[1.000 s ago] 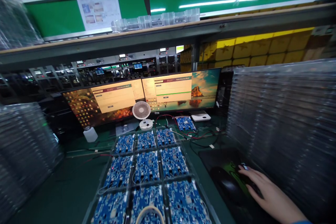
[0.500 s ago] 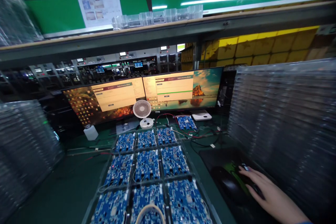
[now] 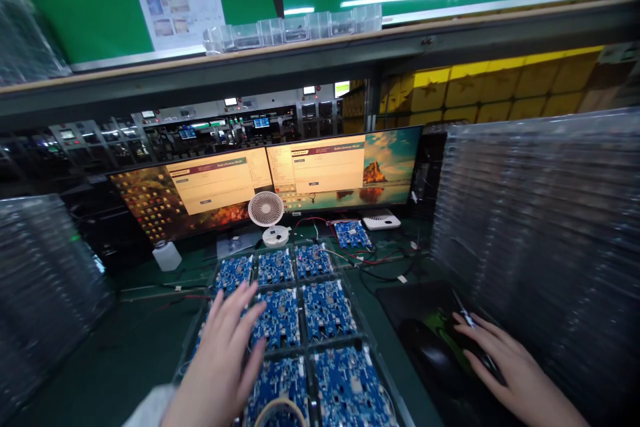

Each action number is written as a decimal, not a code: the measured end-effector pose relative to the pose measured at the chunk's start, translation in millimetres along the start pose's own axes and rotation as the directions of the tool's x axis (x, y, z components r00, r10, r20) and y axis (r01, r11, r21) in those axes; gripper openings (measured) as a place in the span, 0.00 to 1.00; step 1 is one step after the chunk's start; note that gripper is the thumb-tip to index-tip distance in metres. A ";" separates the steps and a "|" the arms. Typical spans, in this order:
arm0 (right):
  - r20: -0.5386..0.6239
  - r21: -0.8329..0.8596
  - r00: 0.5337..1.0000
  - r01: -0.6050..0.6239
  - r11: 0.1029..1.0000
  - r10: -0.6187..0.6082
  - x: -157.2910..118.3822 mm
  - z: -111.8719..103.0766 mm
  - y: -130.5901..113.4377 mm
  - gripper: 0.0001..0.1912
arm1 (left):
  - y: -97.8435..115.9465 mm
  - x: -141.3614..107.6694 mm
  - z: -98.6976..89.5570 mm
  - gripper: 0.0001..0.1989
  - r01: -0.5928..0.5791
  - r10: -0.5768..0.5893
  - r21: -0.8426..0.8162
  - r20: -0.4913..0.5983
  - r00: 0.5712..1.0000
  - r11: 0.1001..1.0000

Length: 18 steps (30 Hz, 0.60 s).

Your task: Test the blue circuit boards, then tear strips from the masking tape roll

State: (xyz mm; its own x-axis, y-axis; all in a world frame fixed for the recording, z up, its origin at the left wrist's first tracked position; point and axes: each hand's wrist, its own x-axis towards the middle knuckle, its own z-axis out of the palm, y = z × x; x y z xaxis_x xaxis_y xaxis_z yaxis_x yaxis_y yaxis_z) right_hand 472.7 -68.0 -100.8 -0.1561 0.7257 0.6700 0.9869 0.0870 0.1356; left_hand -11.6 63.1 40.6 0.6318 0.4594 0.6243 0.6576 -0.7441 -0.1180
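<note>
A clear tray (image 3: 373, 363) holds several blue circuit boards (image 3: 327, 307) in a grid on the green bench. My left hand (image 3: 223, 353) hovers over the tray's left column, fingers spread, holding nothing. My right hand (image 3: 505, 363) rests on a black computer mouse (image 3: 475, 347) that lies on a dark mouse pad (image 3: 415, 303) to the right of the tray; a second dark mouse shape (image 3: 430, 357) sits beside it. One more blue board (image 3: 353, 235) with red and black wires lies behind the tray.
Two monitors (image 3: 265, 180) stand at the back, showing dialog windows. In front of them are a small white fan (image 3: 267, 213), a white bottle (image 3: 167, 255) and a white box (image 3: 383, 220). Tall stacks of clear trays rise at the right (image 3: 540, 240) and left (image 3: 40, 280).
My left hand has come into view from below and now spreads over the left boards. My right hand stays on the mouse. The progress bar on the right monitor is gone.
</note>
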 end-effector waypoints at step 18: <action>0.060 -0.010 0.997 0.052 0.999 -0.051 13.1 -24.2 -21.3 0.19 | -24.8 158.7 209.7 0.18 0.508 -0.296 -0.228 0.592 0.750 0.831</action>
State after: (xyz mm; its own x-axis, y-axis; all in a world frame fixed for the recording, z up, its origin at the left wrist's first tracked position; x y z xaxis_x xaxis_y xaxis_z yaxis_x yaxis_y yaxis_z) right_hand 448.7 -76.9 -77.3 -0.2036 0.7600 0.6172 0.9771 0.1175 0.1776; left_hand 158.5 256.2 -19.4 0.5222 0.8516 0.0464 0.7733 -0.4958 0.3952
